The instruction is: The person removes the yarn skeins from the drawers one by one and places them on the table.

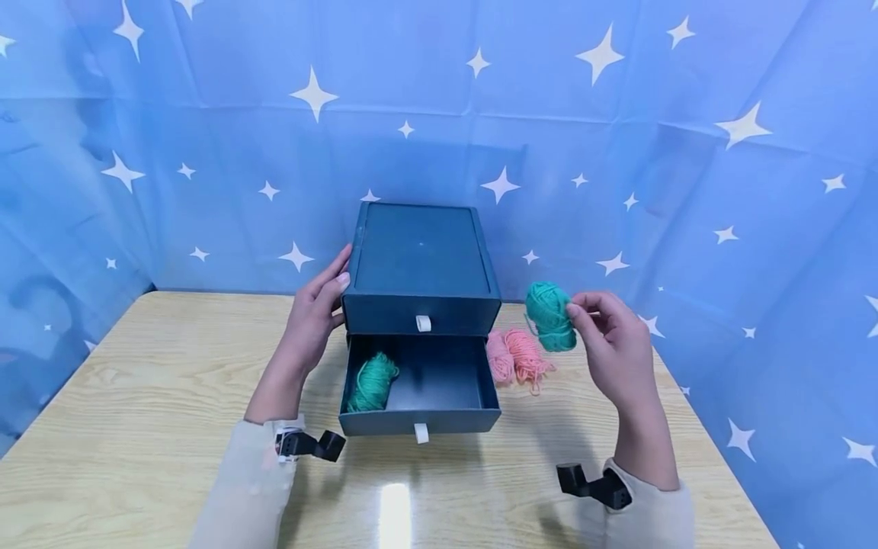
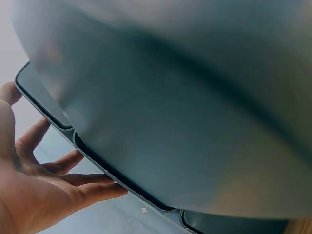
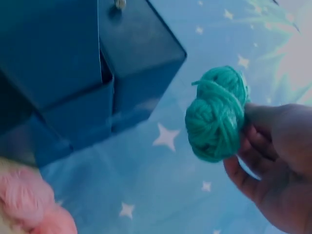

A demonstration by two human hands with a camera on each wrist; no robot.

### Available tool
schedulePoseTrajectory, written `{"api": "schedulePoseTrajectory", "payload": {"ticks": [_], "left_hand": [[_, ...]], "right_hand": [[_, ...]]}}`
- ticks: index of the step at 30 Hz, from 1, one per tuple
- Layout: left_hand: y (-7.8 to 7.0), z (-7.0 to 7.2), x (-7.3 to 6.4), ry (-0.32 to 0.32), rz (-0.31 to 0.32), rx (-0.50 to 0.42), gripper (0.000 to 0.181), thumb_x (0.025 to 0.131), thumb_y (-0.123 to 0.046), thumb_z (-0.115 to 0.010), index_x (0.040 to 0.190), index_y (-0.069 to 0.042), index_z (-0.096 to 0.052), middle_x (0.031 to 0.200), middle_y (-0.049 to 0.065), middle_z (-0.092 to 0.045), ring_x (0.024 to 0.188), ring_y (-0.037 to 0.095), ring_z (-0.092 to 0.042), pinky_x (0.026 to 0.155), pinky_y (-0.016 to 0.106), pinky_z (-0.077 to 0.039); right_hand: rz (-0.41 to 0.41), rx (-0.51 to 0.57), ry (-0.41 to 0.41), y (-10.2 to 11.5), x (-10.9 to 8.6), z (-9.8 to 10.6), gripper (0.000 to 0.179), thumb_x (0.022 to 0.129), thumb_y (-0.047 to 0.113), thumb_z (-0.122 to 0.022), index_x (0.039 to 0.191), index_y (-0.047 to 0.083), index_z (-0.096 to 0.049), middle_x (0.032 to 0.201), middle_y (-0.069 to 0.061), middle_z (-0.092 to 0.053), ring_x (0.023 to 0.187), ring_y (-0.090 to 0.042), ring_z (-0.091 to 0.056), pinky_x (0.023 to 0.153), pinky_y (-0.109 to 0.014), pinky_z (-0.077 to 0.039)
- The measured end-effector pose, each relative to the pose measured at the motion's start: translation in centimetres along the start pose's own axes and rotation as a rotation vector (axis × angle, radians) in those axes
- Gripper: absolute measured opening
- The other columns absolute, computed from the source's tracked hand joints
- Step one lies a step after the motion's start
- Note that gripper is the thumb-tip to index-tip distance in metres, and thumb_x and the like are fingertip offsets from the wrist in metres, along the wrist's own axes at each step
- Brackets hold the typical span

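Note:
A dark blue drawer box stands on the table, its lower drawer pulled out and the upper one closed. Inside the lower drawer, at the left, lies a green yarn skein. My left hand rests against the box's left side, fingers fairly straight, as the left wrist view also shows. To the right of the box, my right hand pinches another green yarn skein in the air. In the right wrist view the skein sits between thumb and fingers.
Two pink yarn skeins lie on the table just right of the box. Each drawer front has a white pull tab. A blue star-patterned curtain hangs behind the wooden table.

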State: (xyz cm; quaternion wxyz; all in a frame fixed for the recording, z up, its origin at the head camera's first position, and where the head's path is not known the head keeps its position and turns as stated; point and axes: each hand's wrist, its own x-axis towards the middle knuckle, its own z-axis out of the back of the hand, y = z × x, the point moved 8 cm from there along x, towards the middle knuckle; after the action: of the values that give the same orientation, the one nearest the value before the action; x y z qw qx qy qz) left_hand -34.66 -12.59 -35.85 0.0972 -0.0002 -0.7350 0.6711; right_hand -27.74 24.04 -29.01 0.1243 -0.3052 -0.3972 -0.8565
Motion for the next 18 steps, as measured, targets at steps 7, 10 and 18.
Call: {"api": "schedulePoseTrajectory", "payload": {"ticks": [7,10,18], "left_hand": [[0.2,0.0,-0.2,0.0,0.003,0.002,0.051,0.106,-0.038,-0.044,0.156,-0.039,-0.036,0.169,0.001,-0.024,0.15,0.033,-0.037,0.113,0.061,-0.039],[0.3,0.0,-0.2,-0.003,-0.003,0.007,0.051,0.106,-0.038,-0.044,0.156,-0.039,-0.036,0.169,0.001,-0.025,0.149,0.033,-0.038,0.113,0.061,-0.04],[0.0,0.0,-0.1,0.002,-0.024,0.021,0.051,0.106,-0.038,-0.043,0.157,-0.038,-0.035,0.169,-0.001,-0.025,0.15,0.033,-0.038,0.113,0.06,-0.04]], "right_hand": [[-0.163,-0.217,-0.035,-3.7,-0.1,0.2,0.022,0.102,0.016,-0.06,0.104,-0.004,-0.069,0.1,-0.019,-0.068,0.086,-0.024,-0.065,0.074,-0.002,-0.037],[-0.225,-0.258,-0.02,-5.9,-0.3,-0.3,0.024,0.102,0.017,-0.059,0.105,-0.004,-0.069,0.102,-0.021,-0.069,0.091,-0.036,-0.068,0.072,-0.009,-0.039],[-0.365,-0.303,0.091,-11.0,-0.8,-1.7,0.026,0.104,0.017,-0.055,0.107,-0.005,-0.068,0.099,-0.024,-0.07,0.091,-0.034,-0.066,0.071,-0.027,-0.046]]}}
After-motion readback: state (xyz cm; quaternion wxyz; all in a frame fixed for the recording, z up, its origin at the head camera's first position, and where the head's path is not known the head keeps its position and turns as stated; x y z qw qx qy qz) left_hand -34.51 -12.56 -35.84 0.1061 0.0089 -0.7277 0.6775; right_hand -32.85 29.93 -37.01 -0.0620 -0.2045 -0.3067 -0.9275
